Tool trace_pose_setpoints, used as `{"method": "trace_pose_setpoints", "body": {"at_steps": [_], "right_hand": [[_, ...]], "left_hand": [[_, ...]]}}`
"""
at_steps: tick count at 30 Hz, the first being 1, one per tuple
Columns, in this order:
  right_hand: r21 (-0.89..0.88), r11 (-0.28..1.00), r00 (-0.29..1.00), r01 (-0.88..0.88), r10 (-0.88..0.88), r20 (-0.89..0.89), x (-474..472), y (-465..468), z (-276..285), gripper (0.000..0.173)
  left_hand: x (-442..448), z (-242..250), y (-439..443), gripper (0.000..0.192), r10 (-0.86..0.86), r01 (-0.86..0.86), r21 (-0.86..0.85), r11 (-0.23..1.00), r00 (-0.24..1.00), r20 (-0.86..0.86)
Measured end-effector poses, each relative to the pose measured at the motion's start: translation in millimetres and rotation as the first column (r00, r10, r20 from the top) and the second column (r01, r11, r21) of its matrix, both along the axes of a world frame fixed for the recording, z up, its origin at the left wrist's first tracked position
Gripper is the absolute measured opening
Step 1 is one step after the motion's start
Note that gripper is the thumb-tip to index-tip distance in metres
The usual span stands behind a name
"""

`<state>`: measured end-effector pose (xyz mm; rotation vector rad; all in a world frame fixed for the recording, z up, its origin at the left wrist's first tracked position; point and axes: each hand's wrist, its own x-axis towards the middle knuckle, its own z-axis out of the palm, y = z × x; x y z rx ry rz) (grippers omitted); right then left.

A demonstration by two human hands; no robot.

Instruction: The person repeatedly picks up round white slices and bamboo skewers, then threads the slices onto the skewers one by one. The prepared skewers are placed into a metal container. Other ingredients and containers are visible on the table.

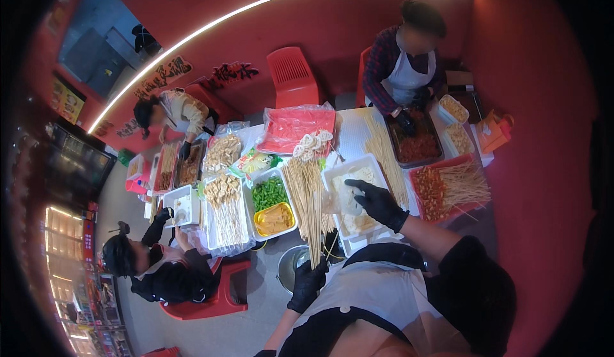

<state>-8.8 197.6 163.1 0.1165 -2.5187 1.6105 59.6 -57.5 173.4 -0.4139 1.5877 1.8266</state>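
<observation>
My right hand (382,205), in a black glove, reaches over a white plastic tray (327,177) of pale sliced food in liquid. Its fingers are apart and hold nothing that I can see. Lower down, my gloved left hand (308,280) is closed around the ends of a bundle of wooden skewers (314,227), which points up towards the table. More loose skewers (391,158) lie on the far side of the tray. Skewered lotus root slices (312,143) rest on the near right part of a red tray (288,129) lined with clear plastic.
Three people work around the table. A dark tray of red sauced food (417,141) and a red tray of filled skewers (429,198) stand at the right. Green peppers (270,194) and skewered tofu-like pieces (222,189) are left. A metal bucket (288,268) stands on the floor.
</observation>
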Motion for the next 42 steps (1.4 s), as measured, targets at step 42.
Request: {"method": "trace_pose_setpoints", "body": {"at_steps": [42], "right_hand": [[-0.47, 0.75, 0.793, 0.465, -0.117, 0.598, -48.6, 47.2, -211.8, 0.018]], "left_hand": [[-10.1, -35.1, -3.6, 0.018, 0.168, -0.136, -0.316, 0.939, 0.983, 0.077]]}}
